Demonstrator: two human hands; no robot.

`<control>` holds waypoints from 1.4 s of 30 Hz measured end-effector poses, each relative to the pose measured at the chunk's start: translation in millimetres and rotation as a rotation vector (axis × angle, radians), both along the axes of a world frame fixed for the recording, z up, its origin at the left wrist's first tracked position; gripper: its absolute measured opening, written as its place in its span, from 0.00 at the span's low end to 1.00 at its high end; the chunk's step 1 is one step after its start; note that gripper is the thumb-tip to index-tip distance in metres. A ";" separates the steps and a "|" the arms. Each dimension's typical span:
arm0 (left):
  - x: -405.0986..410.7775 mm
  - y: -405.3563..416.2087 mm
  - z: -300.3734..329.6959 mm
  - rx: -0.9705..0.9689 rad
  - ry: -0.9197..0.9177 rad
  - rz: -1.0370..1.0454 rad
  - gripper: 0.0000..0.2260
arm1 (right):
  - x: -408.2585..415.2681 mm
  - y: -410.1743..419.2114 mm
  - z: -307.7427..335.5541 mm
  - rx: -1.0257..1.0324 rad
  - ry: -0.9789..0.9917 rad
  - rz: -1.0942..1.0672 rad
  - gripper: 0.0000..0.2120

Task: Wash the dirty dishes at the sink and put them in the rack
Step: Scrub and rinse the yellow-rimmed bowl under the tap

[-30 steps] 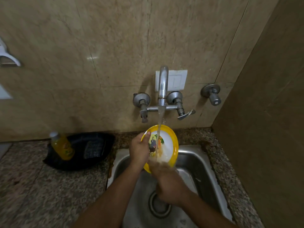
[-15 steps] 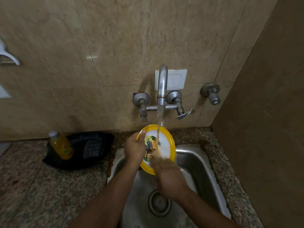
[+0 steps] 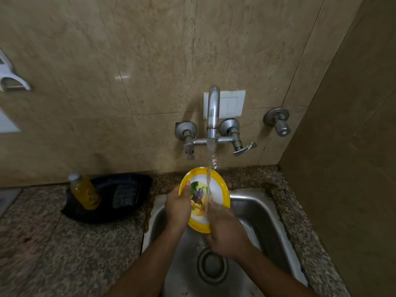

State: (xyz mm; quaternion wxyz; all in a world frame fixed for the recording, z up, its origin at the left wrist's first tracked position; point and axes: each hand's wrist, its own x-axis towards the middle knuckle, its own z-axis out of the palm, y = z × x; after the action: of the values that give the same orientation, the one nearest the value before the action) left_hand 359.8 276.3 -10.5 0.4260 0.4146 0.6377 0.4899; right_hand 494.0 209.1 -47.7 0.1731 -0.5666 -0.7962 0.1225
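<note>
A yellow-rimmed plate (image 3: pixel 216 185) with a picture on its white middle is held tilted over the steel sink (image 3: pixel 263 213). My left hand (image 3: pixel 179 207) grips its left rim, thumb on the face. My right hand (image 3: pixel 227 231) rests on the plate's lower front edge, fingers against its face and blurred by the water. Water runs from the wall tap (image 3: pixel 212 116) onto the plate's middle and over my right hand. No rack is in view.
A black tray (image 3: pixel 128 196) holds a yellow bottle (image 3: pixel 85 192) and a scrub pad on the granite counter (image 3: pixel 53 249) left of the sink. The drain (image 3: pixel 211 266) lies below my hands. A side wall closes off the right; a second valve (image 3: pixel 278 121) sticks out near it.
The plate and both hands have shifted slightly left and up under the stream. My right hand has kept rubbing the lower part of the plate's face.
</note>
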 end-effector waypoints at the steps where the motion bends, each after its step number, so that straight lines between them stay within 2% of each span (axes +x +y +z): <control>1: 0.3 0.3 -1.4 0.007 0.045 -0.020 0.11 | -3.9 -1.0 -0.1 -0.030 0.045 -0.007 0.44; 4: 1.8 4.6 -0.3 0.014 0.043 -0.015 0.10 | -14.4 -9.2 2.0 -0.085 0.205 0.097 0.42; 6: 0.3 3.2 0.3 0.030 0.039 0.009 0.10 | -1.0 -7.4 -2.0 -0.046 0.128 0.131 0.42; 8: -0.9 1.3 3.3 0.060 0.085 -0.001 0.11 | 3.5 -4.5 -6.2 -0.032 0.034 0.059 0.43; 12: -1.8 5.1 10.7 0.103 0.136 -0.049 0.10 | -8.2 -14.6 -11.4 -0.089 0.181 0.083 0.39; 15: -2.5 2.0 10.7 0.135 0.146 -0.066 0.09 | 7.6 -6.0 -13.6 0.018 -0.007 0.076 0.39; 16: -2.1 3.1 11.2 0.146 0.162 -0.065 0.09 | 4.2 -4.7 -12.2 -0.025 -0.022 0.046 0.39; 19: -0.6 8.6 18.6 0.169 0.150 -0.051 0.10 | -13.3 -12.7 -5.0 -0.126 0.177 0.044 0.39; 20: -0.9 8.4 19.7 0.168 0.137 -0.050 0.10 | -9.4 -13.1 -3.2 -0.107 0.172 0.072 0.39; 22: -1.2 5.7 18.7 0.154 0.143 -0.051 0.10 | 5.9 -6.4 -5.0 0.019 0.030 0.066 0.39; 23: -1.2 5.1 17.3 0.145 0.152 -0.048 0.10 | 7.4 -3.8 -3.7 0.014 -0.013 0.039 0.40; 27: -4.2 9.5 14.1 0.127 0.165 -0.029 0.12 | -12.5 -17.2 -2.9 -0.143 0.119 0.074 0.40; 30: -7.6 2.7 5.3 0.079 0.191 -0.040 0.14 | 15.7 -9.5 -4.0 -0.021 -0.022 0.057 0.35; 32: -8.7 0.4 1.6 0.040 0.213 -0.026 0.14 | 12.1 -6.0 1.8 -0.059 -0.114 0.023 0.34; 35: -13.9 4.1 4.0 0.010 0.246 -0.035 0.16 | -10.1 -23.3 -1.4 -0.191 -0.022 0.094 0.33; 39: -9.4 -7.1 1.6 -0.045 0.263 -0.086 0.16 | 11.9 -8.3 -5.4 -0.066 -0.117 -0.005 0.32; 42: -10.5 -3.5 -2.7 -0.071 0.240 -0.055 0.14 | -10.2 -11.0 -4.1 -0.162 -0.089 0.021 0.34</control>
State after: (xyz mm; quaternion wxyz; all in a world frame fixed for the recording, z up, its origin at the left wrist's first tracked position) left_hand 349.3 272.8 -13.2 0.3742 0.4723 0.6895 0.4019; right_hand 483.8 198.1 -51.8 0.0900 -0.5754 -0.7964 0.1630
